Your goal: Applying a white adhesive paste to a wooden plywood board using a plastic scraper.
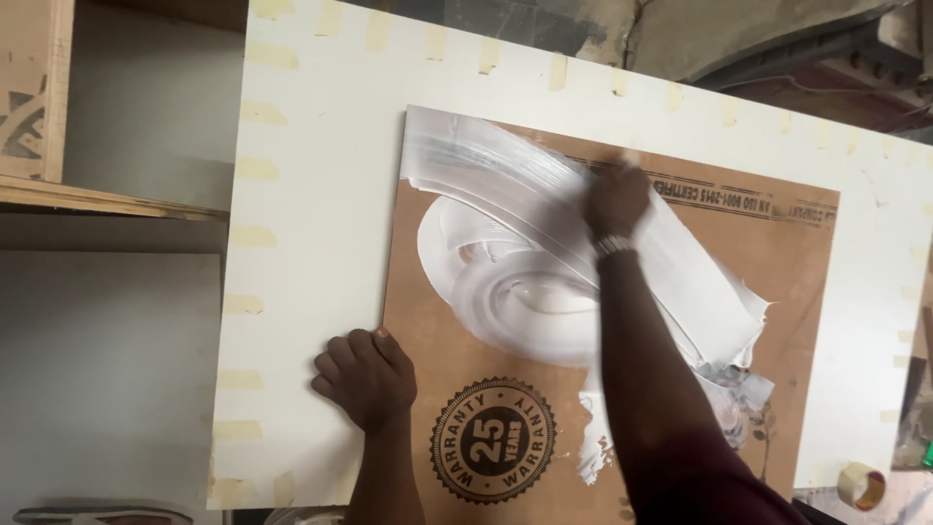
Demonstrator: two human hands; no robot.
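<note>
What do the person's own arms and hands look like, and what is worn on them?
The left hand is bare, with a bare forearm and no ring or band visible. The right hand is bare too, with a light beaded or metal band at the wrist. A dark maroon sleeve covers the upper part of the right arm.

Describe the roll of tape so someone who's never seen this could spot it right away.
Start from the big white board edged with strips of masking tape, on which the brown panel smeared with white paste lies. Follow the board's near edge to its lower right corner, past the right hand's arm. The roll of tape lies just beyond that corner, the only small ring there, pale tan with a reddish core.
</note>
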